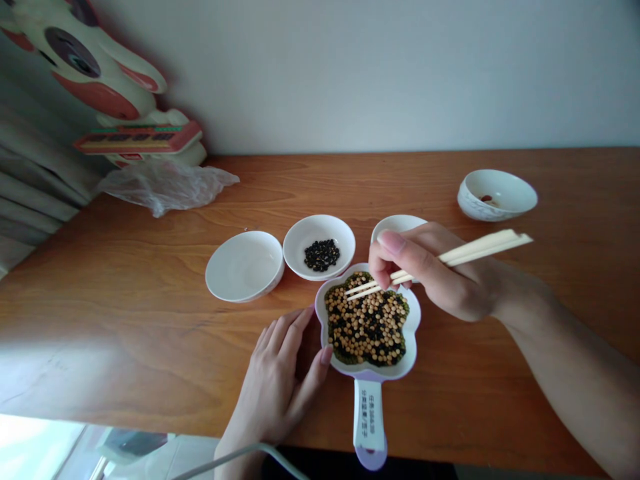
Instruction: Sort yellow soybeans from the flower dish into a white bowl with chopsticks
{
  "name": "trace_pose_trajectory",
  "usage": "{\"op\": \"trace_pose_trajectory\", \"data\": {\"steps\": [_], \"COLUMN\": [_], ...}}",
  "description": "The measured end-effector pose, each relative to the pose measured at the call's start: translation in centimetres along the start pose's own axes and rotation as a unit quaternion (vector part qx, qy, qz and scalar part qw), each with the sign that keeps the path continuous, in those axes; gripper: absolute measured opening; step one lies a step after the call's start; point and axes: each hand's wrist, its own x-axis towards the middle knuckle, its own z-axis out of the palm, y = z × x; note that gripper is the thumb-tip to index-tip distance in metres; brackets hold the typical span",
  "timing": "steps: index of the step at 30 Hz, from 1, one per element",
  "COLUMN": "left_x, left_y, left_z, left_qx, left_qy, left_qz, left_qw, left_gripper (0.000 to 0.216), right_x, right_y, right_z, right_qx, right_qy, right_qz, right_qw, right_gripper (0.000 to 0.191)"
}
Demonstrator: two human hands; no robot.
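Observation:
My right hand [440,270] is closed round a pair of pale wooden chopsticks [475,249]. Their tips reach down to the mix of tan and black beans and green grains [367,323] in a flower-shaped white and lilac dish [411,343] with a handle. No bean can be made out between the tips. My left hand [280,373] lies by the dish's left side, fingers stretched out, the thumb and index fingertip at the rim. Just behind the dish, a white bowl [345,235] contains black beans [321,255]. Another white bowl [400,222] is mostly hidden behind my right hand.
A plain white bowl [244,267] stands left of the black-bean bowl. Farther back at the right is a deeper bowl [475,207] with small brown bits inside. A crumpled plastic bag [170,185] and a cow-shaped toy keyboard [140,139] sit at the back left. A grey cable [250,451] crosses near my left wrist.

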Motion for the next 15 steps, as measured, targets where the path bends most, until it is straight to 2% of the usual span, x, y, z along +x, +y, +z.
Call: {"op": "trace_pose_trajectory", "data": {"steps": [15], "left_x": [-0.01], "left_y": [-0.01], "left_z": [-0.01], "left_qx": [0.003], "left_qy": [0.003], "left_qz": [-0.001], "left_qw": [1.0], "left_gripper": [0.052], "right_x": [0.3], "right_y": [-0.33], "right_z": [0.12], "right_qx": [-0.01], "right_qy": [0.017], "right_qz": [-0.004], "right_qw": [1.0], "right_gripper": [0.064]}}
